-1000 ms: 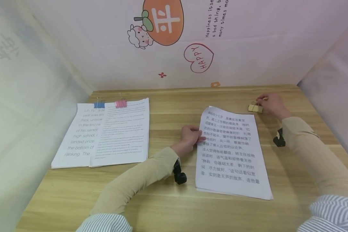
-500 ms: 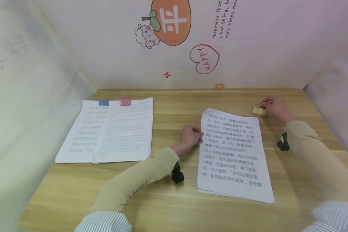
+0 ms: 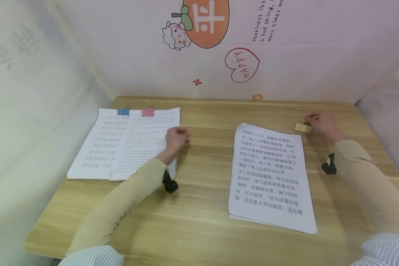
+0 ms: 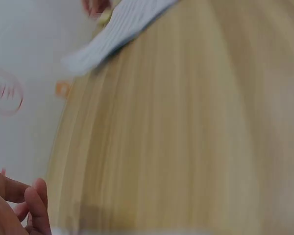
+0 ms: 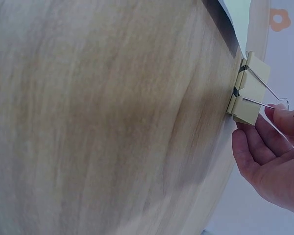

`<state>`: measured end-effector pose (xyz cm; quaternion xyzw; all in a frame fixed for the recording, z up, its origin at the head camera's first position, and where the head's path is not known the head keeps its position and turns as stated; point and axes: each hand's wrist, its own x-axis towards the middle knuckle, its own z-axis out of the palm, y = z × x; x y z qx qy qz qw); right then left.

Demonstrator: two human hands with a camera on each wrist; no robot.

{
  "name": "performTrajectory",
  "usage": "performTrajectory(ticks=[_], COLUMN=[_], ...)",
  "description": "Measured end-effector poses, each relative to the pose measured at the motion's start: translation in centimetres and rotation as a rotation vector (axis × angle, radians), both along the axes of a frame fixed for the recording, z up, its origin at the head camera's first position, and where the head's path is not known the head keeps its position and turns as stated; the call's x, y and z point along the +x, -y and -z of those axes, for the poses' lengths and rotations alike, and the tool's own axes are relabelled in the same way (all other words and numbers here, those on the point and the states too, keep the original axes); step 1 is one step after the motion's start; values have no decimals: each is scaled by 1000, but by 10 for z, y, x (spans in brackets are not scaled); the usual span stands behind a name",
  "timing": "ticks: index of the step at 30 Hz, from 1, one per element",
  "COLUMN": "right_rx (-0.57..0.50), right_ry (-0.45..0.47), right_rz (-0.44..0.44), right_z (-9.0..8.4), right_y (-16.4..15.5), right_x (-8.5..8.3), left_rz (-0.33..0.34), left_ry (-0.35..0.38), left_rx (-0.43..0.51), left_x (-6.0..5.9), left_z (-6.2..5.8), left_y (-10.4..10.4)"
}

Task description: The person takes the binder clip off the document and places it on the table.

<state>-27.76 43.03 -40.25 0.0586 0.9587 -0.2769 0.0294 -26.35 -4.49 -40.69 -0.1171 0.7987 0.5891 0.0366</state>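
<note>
My right hand (image 3: 325, 126) pinches a wire handle of a pale yellow binder clip (image 3: 302, 127) near the back right of the table. In the right wrist view the thumb and fingers grip that handle, and the clip's body (image 5: 255, 83) stands close to the tabletop. A loose stack of printed paper (image 3: 269, 177) lies just left of and in front of the clip. My left hand (image 3: 176, 141) hovers over the right edge of a clipped stack (image 3: 146, 147). Its fingers (image 4: 36, 208) are loosely bent with nothing visible between them.
A second printed stack (image 3: 94, 151) lies partly under the first at the left. Blue (image 3: 123, 112) and pink (image 3: 147, 112) binder clips sit on their top edges. A white printed curtain (image 3: 212, 74) stands behind the wooden table (image 3: 199, 207).
My left hand has let go of the loose stack's left edge and moved left to the clipped paper. My right hand keeps its hold on the yellow clip. The head view has shifted slightly.
</note>
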Motion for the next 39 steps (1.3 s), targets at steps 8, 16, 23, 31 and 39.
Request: performTrajectory(ticks=[8,16,23,31,39], right_rx=[29,67,74,64,29], right_ry=[-8,-29,-35,-49,-61], right_rz=[-10,-8,-17,-16,-13], right_z=[1,1,1,5,-5], right_y=[1,-8,0,-1,-9], right_x=[1,8,3,1,-3], left_rz=[-231,-233,-223,-286,-299], left_ry=[-10,102,140,146,118], left_rx=[-362,-573,-641,-558,-386], left_x=[-31,-35,-40,-39,-35], left_z=[-4,2,9,13,8], left_y=[121,155,169,175,171])
